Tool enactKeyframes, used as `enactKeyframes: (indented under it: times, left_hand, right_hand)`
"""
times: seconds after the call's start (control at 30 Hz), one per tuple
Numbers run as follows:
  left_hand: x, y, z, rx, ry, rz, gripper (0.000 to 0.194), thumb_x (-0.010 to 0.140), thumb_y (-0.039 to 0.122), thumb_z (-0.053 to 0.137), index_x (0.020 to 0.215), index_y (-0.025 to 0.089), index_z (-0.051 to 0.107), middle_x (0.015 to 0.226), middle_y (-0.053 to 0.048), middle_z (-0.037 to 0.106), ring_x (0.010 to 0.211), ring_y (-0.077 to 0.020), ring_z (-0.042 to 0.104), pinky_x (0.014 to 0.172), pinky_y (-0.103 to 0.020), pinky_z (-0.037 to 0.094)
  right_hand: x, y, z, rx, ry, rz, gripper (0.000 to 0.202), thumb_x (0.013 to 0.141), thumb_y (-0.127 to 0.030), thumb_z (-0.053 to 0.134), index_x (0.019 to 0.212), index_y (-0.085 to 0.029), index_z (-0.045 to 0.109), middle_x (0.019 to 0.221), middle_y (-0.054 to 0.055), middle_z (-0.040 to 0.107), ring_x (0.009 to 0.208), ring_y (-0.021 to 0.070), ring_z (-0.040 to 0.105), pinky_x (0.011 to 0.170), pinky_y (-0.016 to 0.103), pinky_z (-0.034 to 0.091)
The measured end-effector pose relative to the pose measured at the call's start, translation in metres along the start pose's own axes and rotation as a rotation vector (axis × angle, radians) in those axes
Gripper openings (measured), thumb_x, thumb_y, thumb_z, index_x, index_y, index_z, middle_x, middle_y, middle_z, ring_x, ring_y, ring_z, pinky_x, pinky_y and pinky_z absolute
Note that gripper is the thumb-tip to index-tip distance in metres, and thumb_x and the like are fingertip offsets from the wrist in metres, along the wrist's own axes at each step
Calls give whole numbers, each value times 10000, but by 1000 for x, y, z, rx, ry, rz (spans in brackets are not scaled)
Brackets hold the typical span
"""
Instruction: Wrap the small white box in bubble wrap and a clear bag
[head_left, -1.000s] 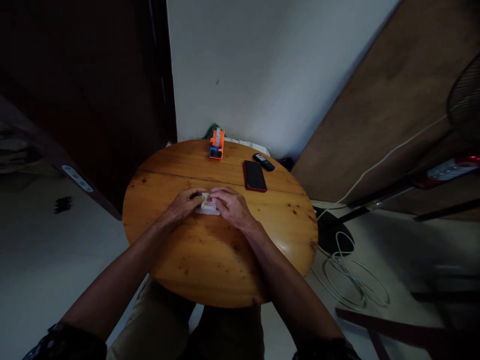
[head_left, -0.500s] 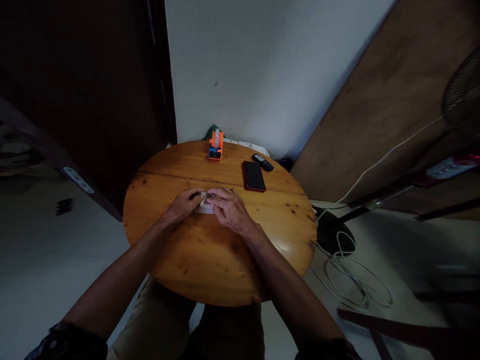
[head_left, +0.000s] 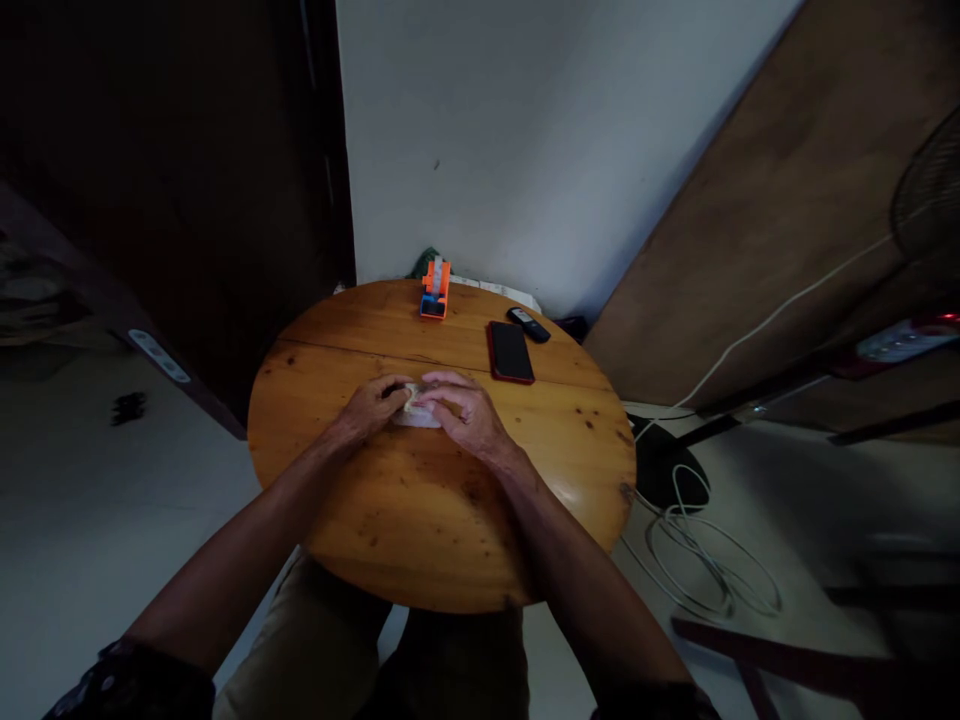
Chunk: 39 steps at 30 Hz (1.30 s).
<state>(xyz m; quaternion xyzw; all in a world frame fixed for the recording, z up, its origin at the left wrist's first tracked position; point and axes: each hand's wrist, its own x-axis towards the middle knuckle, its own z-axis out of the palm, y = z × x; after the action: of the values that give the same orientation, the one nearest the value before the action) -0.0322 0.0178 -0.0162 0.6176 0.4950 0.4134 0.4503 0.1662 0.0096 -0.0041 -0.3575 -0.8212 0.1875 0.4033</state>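
Observation:
A small whitish object [head_left: 417, 419], perhaps paper or cloth, lies on the round wooden table [head_left: 420, 540] between both hands. My left hand [head_left: 370, 407] grips its left side, thumb and fingers closed on it. From the right, my right hand [head_left: 466, 412] reaches over it, with thumb and fingertips pressed on its upper right part. The fingers hide much of the object, so its exact shape cannot be made out.
Toward the back of the table stands an orange and blue tape dispenser [head_left: 435, 290]. Right of it lie a red-edged smartphone [head_left: 511, 352] and a small black phone [head_left: 528, 324]. A coiled cable [head_left: 694, 545] and a fan base [head_left: 667, 465] are on the floor at right.
My right hand has shifted slightly right and its fingers have spread a little, showing more of the whitish object. My left hand keeps nearly the same place.

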Motion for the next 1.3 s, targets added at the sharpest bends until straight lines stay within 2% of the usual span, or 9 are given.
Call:
enactKeyframes:
  times: [0.13, 0.27, 0.4, 0.57, 0.67, 0.73, 0.87, 1.0, 1.3]
  left_hand:
    - [1, -2, 1, 10, 21, -5, 404, 746, 454, 638, 1022, 175, 737, 1009, -50, 747, 937, -220, 660, 836, -295, 502]
    - [0, -3, 1, -17, 4, -3, 403, 755, 440, 626, 1035, 170, 731, 1018, -53, 748, 935, -216, 662, 837, -294, 504]
    - [0, -3, 1, -31, -5, 8, 406, 760, 429, 626, 1047, 159, 727, 1021, -56, 752, 939, -217, 667, 852, -302, 508]
    - [1, -3, 1, 11, 20, -19, 404, 751, 423, 636, 1043, 164, 736, 1001, -59, 754, 916, -224, 669, 828, -308, 516]
    - [1, -4, 1, 13, 25, -22, 401, 750, 408, 640, 1051, 163, 737, 1000, -64, 755, 902, -225, 671, 816, -311, 520]
    - [2, -5, 1, -4, 27, -16, 411, 749, 411, 650, 1063, 161, 736, 1022, -65, 755, 914, -221, 674, 825, -304, 523]
    - [3, -10, 1, -5, 26, -15, 426, 770, 390, 641, 1112, 151, 724, 1026, -67, 756, 916, -211, 683, 829, -302, 535]
    - [5, -14, 2, 1, 23, -3, 402, 798, 341, 616, 1131, 141, 717, 1046, -74, 756, 929, -202, 691, 847, -298, 542]
    - [4, -10, 5, 34, 46, 65, 322, 827, 252, 591, 1092, 136, 732, 1022, -75, 760, 888, -180, 686, 798, -265, 541]
  right_hand:
    - [-1, 1, -1, -7, 40, 24, 210, 905, -237, 577, 993, -239, 768, 1229, 84, 699, 1144, 222, 653, 1046, 424, 473]
    - [-1, 4, 2, -51, -23, -5, 223, 894, -208, 569, 983, -239, 772, 1227, 86, 701, 1128, 227, 660, 1020, 428, 484]
    - [-1, 1, 2, -31, -32, -10, 210, 886, -207, 579, 934, -234, 782, 1225, 83, 699, 1108, 226, 664, 1006, 423, 484]
    - [0, -2, -4, 120, 47, 84, 184, 901, -250, 579, 908, -214, 759, 1210, 92, 698, 1142, 213, 651, 1034, 395, 469]
    - [0, 0, -5, 129, 79, 130, 170, 876, -270, 604, 968, -209, 733, 1238, 97, 684, 1163, 219, 639, 1071, 406, 443]
    - [0, 2, -4, 132, 60, 158, 241, 848, -268, 626, 1069, -214, 706, 1273, 94, 670, 1202, 228, 617, 1091, 419, 430]
    - [-2, 7, 0, 111, -46, 181, 541, 779, -248, 687, 1312, -255, 595, 1368, 83, 621, 1288, 257, 561, 1121, 455, 409]
    - [-3, 12, 5, 55, -104, 197, 710, 718, -232, 741, 1397, -260, 534, 1401, 99, 594, 1291, 297, 555, 1124, 495, 408]
    - [-3, 18, 9, 13, -56, 143, 548, 718, -208, 729, 1257, -254, 641, 1224, 77, 692, 1121, 260, 647, 1022, 445, 489]
